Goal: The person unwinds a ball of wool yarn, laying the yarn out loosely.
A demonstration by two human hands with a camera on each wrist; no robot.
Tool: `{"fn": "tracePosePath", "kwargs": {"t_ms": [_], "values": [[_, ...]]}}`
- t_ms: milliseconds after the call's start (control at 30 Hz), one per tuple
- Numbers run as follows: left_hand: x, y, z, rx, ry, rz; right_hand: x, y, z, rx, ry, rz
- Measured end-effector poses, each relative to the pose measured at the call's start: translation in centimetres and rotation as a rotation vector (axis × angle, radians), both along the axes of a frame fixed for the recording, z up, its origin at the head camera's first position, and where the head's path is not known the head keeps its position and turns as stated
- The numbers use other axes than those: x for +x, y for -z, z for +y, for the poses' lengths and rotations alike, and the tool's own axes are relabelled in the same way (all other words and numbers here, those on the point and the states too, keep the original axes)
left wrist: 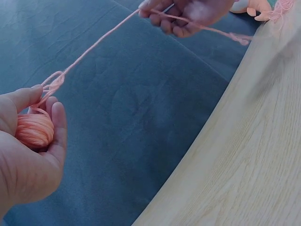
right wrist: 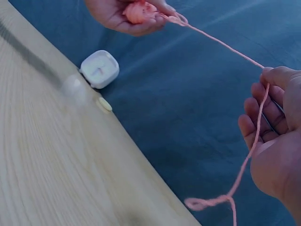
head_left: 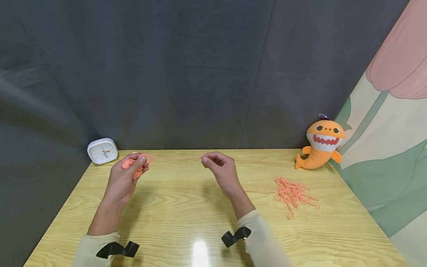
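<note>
In my left hand I hold a small ball of coral yarn, with thumb and fingers curled around it. Small loops of yarn stick out past the left thumb tip. From there a yarn strand runs taut across to my right hand, which pinches it between thumb and index finger. Below the pinch, the strand hangs past the right palm and has a twisted kink. On the table's right side lies a loose tangle of the same yarn, with a thin strand reaching left from it toward the right forearm.
A white clock stands at the back left corner of the wooden table. An orange shark plush sits at the back right. Dark cloth hangs behind the table. A small pale yellow object lies near the clock.
</note>
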State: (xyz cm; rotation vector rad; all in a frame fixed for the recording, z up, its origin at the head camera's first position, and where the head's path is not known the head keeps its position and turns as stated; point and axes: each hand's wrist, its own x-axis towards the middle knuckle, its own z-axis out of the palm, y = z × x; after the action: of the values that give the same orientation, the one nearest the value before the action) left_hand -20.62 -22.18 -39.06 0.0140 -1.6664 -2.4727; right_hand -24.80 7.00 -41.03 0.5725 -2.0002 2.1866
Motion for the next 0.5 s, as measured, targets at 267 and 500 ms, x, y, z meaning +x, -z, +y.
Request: {"fn": "tracePosePath", "kwargs": {"t_ms": [267, 500], "values": [[-0.1, 0.0, -0.4, 0.011, 0.014, 0.033, 0.2, -0.2, 3.3, 0.028, 0.041, -0.005], [0.0, 0.0, -0.6, 0.002, 0.011, 0.042, 0.1, -0.1, 6.1, 0.06, 0.088, 0.008]]}}
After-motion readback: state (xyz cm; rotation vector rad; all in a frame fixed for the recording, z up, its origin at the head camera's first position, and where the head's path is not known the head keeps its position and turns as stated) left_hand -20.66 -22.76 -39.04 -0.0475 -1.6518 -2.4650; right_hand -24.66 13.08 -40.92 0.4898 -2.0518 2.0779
